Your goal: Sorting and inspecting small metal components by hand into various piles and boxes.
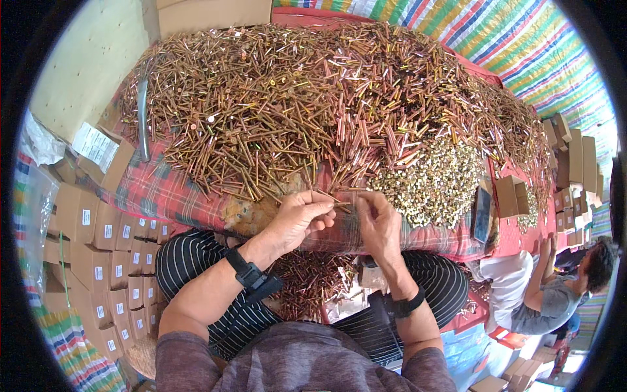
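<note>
Nearest the camera, a dark purple-grey shirt (294, 359) is covering the person's torso, with striped trousers (186, 261) showing around it. At far left, small cardboard boxes (104, 261) with white labels are standing in stacked rows beside the cloth-covered bench (173, 193). By its left edge, a curved metal bar (142, 117) is rising in front of a broad heap of copper-coloured rods (255, 111), which is spreading back to the far edge. Over the middle of the near edge, the left hand (304, 215) is pinching a thin rod (332, 199) between thumb and forefinger, its end pointing toward the other hand. Just beyond, the right hand (381, 225) is hanging with fingers bent; whether it is gripping anything I cannot tell. Further right, small pale-gold pieces (431, 179) are lying in a mound near the near edge. Next to them a dark slab (482, 212) is resting, then an open carton (511, 196). Beyond the bench's near right corner, another person (545, 307) is sitting.
</note>
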Demonstrator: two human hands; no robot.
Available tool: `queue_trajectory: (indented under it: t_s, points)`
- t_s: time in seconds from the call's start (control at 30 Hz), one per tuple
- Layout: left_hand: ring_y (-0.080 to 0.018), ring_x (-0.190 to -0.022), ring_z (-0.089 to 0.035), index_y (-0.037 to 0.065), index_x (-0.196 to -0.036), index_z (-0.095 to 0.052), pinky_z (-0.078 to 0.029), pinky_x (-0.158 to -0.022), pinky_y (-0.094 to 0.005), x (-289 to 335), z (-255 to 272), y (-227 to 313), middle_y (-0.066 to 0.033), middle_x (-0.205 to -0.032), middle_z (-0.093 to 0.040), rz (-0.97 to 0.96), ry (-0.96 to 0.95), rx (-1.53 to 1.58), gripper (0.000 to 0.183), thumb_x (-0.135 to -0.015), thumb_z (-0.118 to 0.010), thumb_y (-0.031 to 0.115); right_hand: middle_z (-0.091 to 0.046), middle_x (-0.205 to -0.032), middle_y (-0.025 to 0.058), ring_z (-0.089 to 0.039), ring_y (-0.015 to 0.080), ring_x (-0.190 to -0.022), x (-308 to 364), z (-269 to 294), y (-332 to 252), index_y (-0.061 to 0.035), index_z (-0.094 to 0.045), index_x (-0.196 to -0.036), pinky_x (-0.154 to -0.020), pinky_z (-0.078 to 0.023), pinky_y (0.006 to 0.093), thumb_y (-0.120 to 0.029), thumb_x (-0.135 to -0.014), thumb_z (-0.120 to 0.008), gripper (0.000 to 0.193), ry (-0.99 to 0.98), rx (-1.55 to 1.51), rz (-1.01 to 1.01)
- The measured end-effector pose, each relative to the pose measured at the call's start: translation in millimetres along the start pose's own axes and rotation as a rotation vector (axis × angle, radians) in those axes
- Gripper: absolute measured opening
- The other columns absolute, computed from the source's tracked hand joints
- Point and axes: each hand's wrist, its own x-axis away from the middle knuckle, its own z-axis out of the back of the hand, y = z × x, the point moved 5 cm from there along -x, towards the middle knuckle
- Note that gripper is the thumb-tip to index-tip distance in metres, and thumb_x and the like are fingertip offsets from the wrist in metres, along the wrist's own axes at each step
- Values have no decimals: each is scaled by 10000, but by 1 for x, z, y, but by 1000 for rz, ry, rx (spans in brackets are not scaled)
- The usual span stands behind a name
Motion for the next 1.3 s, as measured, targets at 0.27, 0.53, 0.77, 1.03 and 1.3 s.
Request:
queue_trajectory:
  t_s: [0.27,0.53,0.77,1.03,1.3]
  points:
    - [-94,-640,-597,7,-968,-588,-463,-539,-168,-2,-1,7,-72,-801,-635,-9,-11,62,113,-879,-567,73,-549,-753,130,-555,308,-766,-16,-12,31,-39,-569,-792,-689,-455,404,-71,-758,-601,57,75,627,283]
    - [-66,-613,-543,18,-967,-611,-405,-525,-164,0,7,11,-27,-757,-606,-94,5,-126,119,-879,-582,92,-615,-792,96,-592,225,-704,-15,-2,6,-12,-590,-881,-621,-469,304,-3,-804,-575,78,133,220,196]
    - [-63,-622,-546,31,-945,-613,-413,-540,-169,3,-4,11,-29,-770,-620,-48,22,-59,103,-863,-602,93,-594,-805,-42,-497,17,-699,2,-23,16,-1,-616,-950,-620,-420,182,-55,-885,-597,87,-145,-630,-176]
    - [-64,-617,-509,18,-923,-585,-395,-538,-173,1,-3,8,-52,-766,-607,-94,-30,-9,81,-855,-586,61,-605,-806,-39,-512,31,-709,9,-27,10,-10,-624,-967,-624,-431,193,-57,-884,-604,97,-159,-584,-113]
    - [-54,-609,-461,11,-910,-579,-361,-535,-182,2,-3,2,-31,-746,-573,-126,-70,-96,96,-839,-601,71,-506,-607,87,-462,165,-542,9,-24,0,-15,-522,-778,-510,-385,332,-202,-922,-566,240,-210,36,-19]
